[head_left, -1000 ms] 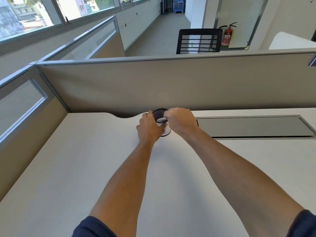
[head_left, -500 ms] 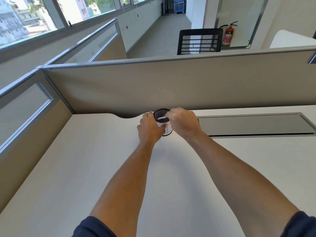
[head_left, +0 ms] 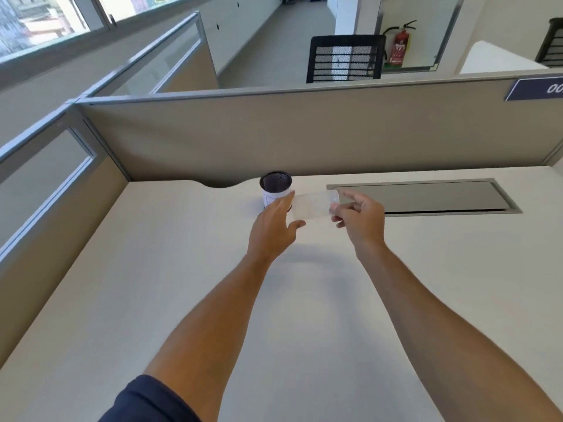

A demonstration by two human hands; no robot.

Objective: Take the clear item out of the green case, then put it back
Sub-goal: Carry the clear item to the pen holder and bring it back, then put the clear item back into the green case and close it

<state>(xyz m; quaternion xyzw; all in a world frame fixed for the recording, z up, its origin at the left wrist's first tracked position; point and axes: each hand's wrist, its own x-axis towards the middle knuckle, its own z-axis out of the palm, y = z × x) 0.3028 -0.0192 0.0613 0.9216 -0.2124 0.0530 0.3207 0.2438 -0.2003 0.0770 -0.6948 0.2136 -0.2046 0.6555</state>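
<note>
A dark mesh cup point(head_left: 275, 186) with a white label stands upright at the back of the desk; no green case is visible. A clear flat plastic item point(head_left: 313, 204) hangs in the air just right of the cup. My right hand point(head_left: 359, 222) pinches its right end between thumb and fingers. My left hand point(head_left: 274, 229) is at its left end, fingers spread, with fingertips at the item's edge and close beside the cup's front. Whether the left hand grips the item is unclear.
A grey cable-tray lid point(head_left: 423, 196) lies flush in the desk point(head_left: 213, 300) to the right of the cup. Beige partition panels point(head_left: 304, 135) close the back and left sides. A black mesh chair point(head_left: 345, 57) stands beyond the partition.
Both hands were at the cup's mouth before. The right hand has drawn the clear item out and to the right, and the left hand has come off the cup.
</note>
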